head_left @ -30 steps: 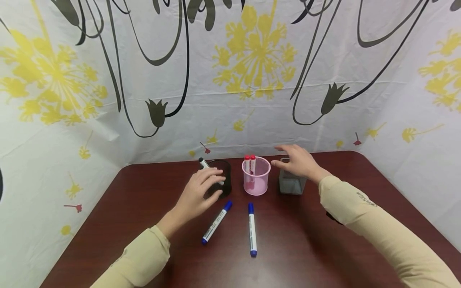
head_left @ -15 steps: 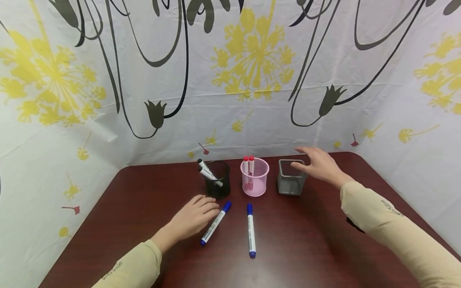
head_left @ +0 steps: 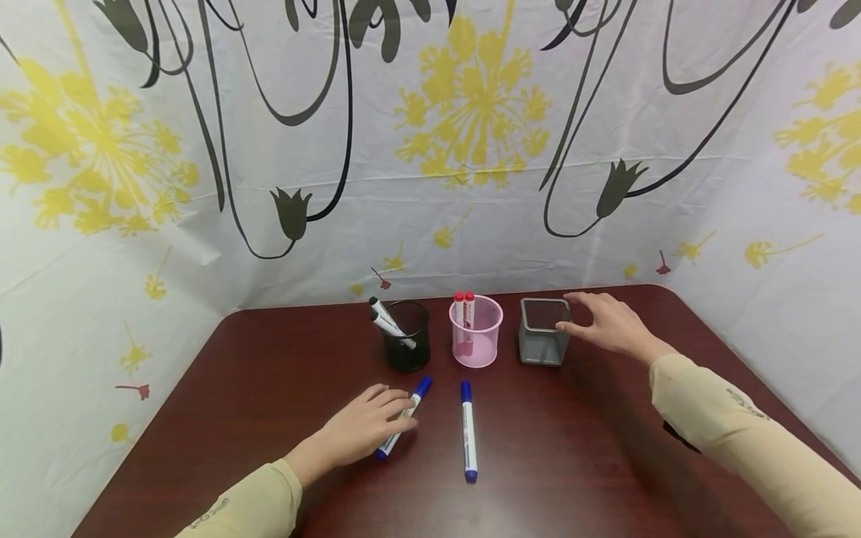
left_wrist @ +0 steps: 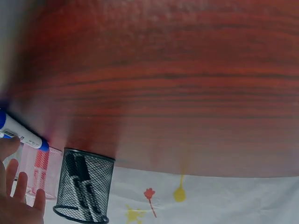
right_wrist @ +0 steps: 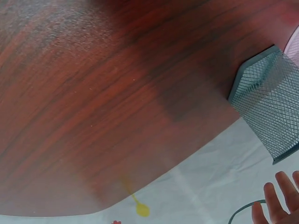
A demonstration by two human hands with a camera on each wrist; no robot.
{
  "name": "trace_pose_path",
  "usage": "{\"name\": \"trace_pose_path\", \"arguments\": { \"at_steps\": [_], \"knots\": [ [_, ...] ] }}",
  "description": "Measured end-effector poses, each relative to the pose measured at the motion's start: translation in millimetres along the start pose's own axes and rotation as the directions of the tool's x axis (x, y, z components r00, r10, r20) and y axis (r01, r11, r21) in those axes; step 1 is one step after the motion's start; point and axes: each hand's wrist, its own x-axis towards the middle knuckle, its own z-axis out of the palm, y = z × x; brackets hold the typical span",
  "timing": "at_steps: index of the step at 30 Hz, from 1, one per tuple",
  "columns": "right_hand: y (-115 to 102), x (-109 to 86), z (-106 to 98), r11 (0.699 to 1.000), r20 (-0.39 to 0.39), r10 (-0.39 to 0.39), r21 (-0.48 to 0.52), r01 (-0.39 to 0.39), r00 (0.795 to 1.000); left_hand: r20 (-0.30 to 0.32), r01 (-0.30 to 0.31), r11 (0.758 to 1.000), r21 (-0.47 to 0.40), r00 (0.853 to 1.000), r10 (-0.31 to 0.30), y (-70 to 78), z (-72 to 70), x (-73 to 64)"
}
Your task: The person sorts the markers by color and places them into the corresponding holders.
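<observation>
Loosely, the left hand (head_left: 365, 424) spreads its fingers over the left marker (head_left: 421, 388), which slants on the table (head_left: 558, 456); a clumsy pinch could roll it toward the right marker (head_left: 468, 433); it looks slim, white, blue at both ends; farther right, the right hand (head_left: 613, 324) stands wide, thumb and fingers apart, beside the square cup (head_left: 542, 347); whether those two touch, I cannot tell.

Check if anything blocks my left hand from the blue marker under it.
Nothing visible: in the head view, the left hand overlaps the blue marker, though contact is unclear. The other blue marker lies to the right; the black cup stands farther back.
</observation>
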Motion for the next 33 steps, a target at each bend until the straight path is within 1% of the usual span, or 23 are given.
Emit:
{"name": "trace_pose_path", "arguments": {
  "at_steps": [3,7,11,15,18,21,25,28,31,33],
  "knots": [
    [1,-0.4,1,1.0,0.004,-0.003,0.004,0.003,1.0,-0.014,-0.025,1.0,-0.002,1.0,0.025,2.2,1.3,0.1],
    [2,0.0,2,1.0,0.006,-0.005,-0.003,0.005,1.0,-0.002,-0.039,0.999,-0.007,0.999,0.039,5.0,2.8,0.4],
    [2,0.6,2,1.0,0.023,-0.003,0.0,0.003,1.0,0.013,-0.047,0.999,-0.009,0.999,0.047,8.3,4.3,0.0],
    [3,1.6,2,1.0,0.038,-0.005,0.002,0.005,0.999,0.038,-0.039,0.999,-0.012,0.999,0.039,11.4,6.1,-1.6],
    [3,2.5,3,1.0,0.033,-0.007,-0.002,0.007,0.999,0.045,-0.024,1.0,-0.017,0.999,0.025,12.7,7.3,-2.2],
    [5,4.0,4,1.0,0.026,-0.013,-0.007,0.013,1.0,0.023,-0.023,1.0,-0.021,0.999,0.024,13.0,9.3,-1.8],
    [5,5.4,5,1.0,0.026,-0.018,-0.004,0.018,1.0,-0.013,-0.04,0.999,-0.016,0.999,0.04,13.3,11.2,-1.2],
    [5,6.5,5,1.0,0.03,-0.015,-0.001,0.015,0.999,-0.027,-0.046,0.999,-0.018,0.999,0.046,13.5,10.8,0.1],
    [6,7.8,5,1.0,0.034,-0.012,-0.002,0.012,0.999,-0.042,-0.04,0.999,-0.034,0.998,0.039,13.4,8.8,2.9],
    [6,8.7,6,1.0,0.033,-0.015,-0.005,0.015,0.999,-0.044,-0.02,0.998,-0.064,0.999,0.017,13.0,6.5,5.2]
  ]
}}
